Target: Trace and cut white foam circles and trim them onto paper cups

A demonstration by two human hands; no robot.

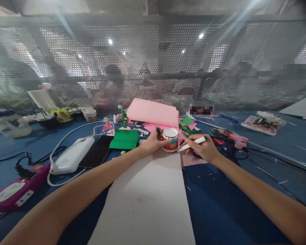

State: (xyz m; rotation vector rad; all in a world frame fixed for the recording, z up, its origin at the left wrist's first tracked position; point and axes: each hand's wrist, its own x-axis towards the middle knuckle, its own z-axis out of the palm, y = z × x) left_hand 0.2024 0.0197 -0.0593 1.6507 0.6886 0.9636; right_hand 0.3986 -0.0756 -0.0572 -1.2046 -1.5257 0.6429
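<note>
Near the far end of a long white paper sheet (145, 197), my left hand (153, 141) grips a small red and white cup (170, 147) from its left side. The cup stands upright with its round top facing up. In my right hand (202, 148) is a white pen with a dark end (192, 144), slanting down to the left. Its tip is close to the cup's base at the paper; I cannot tell whether it touches. Folded pink paper (153, 114) lies just behind the cup.
Left of the sheet lie green paper (124, 139), a black phone (97, 152), a white power bank (73, 154) with cables and a magenta power strip (20, 187). Drink cups (44, 118) stand far left. A pink-white piece (262, 123) sits right. Perforated metal (148, 61) rises behind.
</note>
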